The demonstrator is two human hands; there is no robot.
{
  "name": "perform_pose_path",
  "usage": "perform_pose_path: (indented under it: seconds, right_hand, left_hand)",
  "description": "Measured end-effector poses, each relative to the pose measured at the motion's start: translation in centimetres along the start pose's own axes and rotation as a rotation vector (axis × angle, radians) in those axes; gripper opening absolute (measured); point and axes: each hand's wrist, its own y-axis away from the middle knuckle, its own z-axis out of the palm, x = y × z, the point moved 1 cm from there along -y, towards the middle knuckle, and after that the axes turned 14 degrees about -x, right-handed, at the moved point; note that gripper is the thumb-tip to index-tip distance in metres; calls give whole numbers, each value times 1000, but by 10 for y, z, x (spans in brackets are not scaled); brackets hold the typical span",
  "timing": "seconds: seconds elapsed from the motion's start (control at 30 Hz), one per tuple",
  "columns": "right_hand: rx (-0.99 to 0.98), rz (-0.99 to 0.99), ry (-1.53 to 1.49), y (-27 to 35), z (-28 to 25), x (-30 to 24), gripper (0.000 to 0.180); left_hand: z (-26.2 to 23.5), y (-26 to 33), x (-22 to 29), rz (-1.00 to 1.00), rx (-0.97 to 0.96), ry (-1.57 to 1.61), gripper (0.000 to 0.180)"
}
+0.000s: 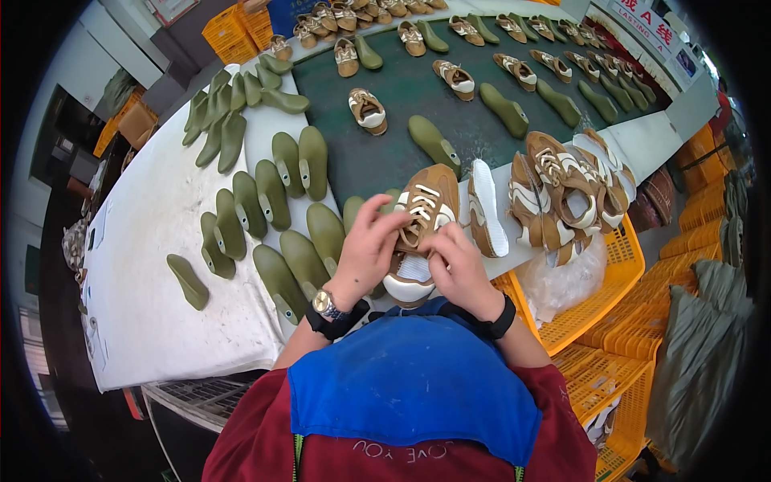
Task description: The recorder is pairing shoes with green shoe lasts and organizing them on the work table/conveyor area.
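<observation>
In front of me a brown-and-white sneaker (438, 189) lies with its toe pointing away and its heel against my blue apron (409, 377). Cream laces (424, 202) criss-cross its front, and a pale insole shows in the opening. My left hand (371, 249) is at the left side of the lacing, its fingers curled in a pinch on the shoelace. From the other side my right hand (459, 267) pinches at the lace near the tongue. The lace ends are partly hidden by my fingers. Beside the sneaker a second shoe (484, 209) rests on its side, white sole showing.
Green shoe lasts (273, 193) stand in rows at left on the white tabletop (152, 321). More sneakers and lasts lie along the dark green belt (345, 153). Several sneakers (570, 189) are heaped at right, above a yellow crate (622, 269) holding a clear plastic bag (562, 281).
</observation>
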Motion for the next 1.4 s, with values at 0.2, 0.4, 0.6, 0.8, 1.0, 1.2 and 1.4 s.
perform_pose_path:
  seconds: [0.2,0.4,0.6,0.8,1.0,1.2,1.4]
  right_hand:
    - [248,13,-217,-1,2,3,28]
    - [438,128,-513,4,-4,25,37]
    - [209,190,-377,12,-7,47,37]
    - [100,360,59,42,-8,129,49]
    - [33,772,158,64,-5,179,71]
    - [305,526,-1474,55,-28,118,57]
    - [-86,149,-1972,55,-3,86,63]
  left_hand:
    - [-1,-8,20,98,-332,-307,26]
    - [-2,-4,22,300,-468,-147,18]
    - [19,3,-9,124,-344,-36,21]
    - [78,4,-71,22,-328,-275,24]
    - [91,6,-77,-143,-722,-603,25]
    - [63,2,-60,16,-381,-365,31]
    - [34,-35,10,-105,-200,126,72]
